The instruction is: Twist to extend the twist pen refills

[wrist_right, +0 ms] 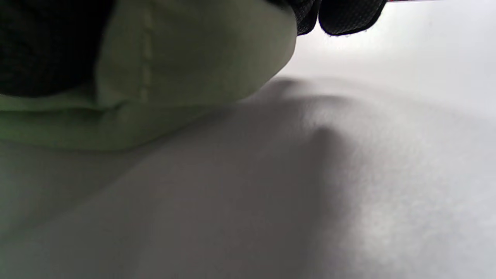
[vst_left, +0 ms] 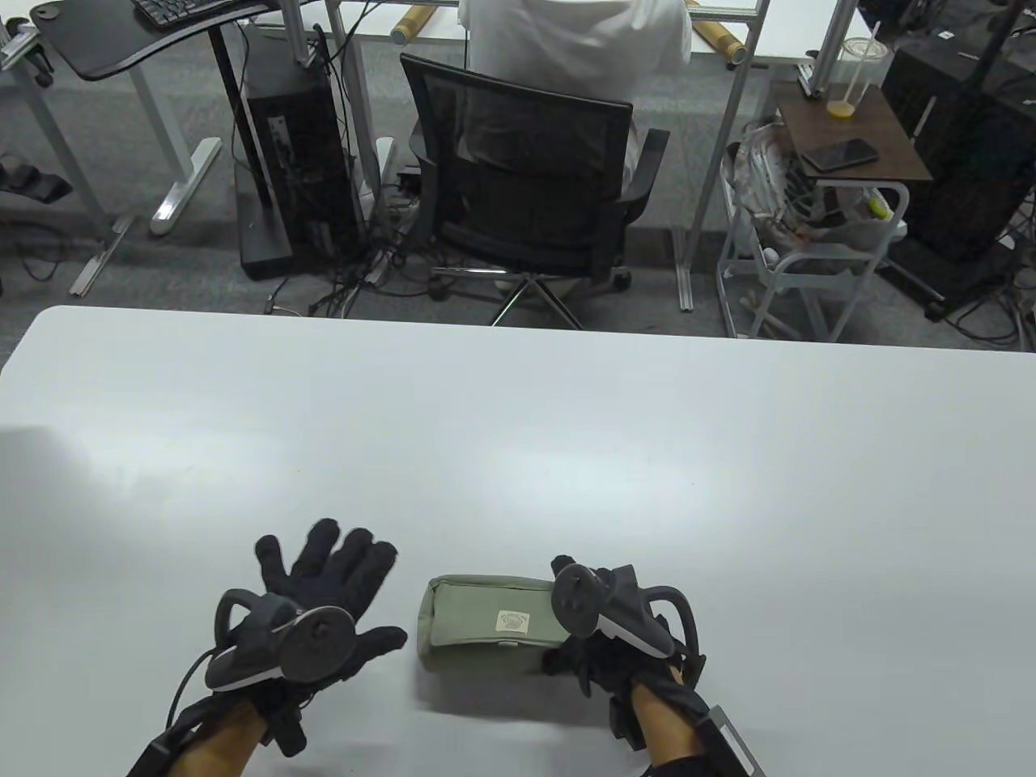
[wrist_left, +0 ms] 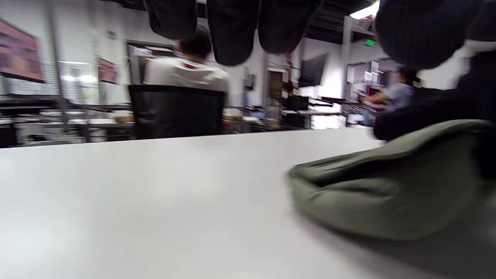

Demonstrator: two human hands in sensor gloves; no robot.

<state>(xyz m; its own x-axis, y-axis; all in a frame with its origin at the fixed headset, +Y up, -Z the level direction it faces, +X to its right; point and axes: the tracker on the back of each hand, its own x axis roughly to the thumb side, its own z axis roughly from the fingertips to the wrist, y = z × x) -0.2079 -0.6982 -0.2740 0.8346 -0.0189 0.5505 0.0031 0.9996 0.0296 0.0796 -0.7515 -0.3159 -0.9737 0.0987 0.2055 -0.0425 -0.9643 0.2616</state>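
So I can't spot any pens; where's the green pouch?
Table view: the green pouch lies near the table's front edge, between both hands, right hand gripping its end.

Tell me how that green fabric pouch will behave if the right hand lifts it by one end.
The soft green fabric pouch will probably sag: its cloth creases and bulges in the left wrist view. It lies flat on the white table, so rolling seems unlikely. The right hand grips its end; woven fabric likely resists slipping.

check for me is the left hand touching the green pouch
No, the left hand lies spread open beside the green pouch, apart from it.
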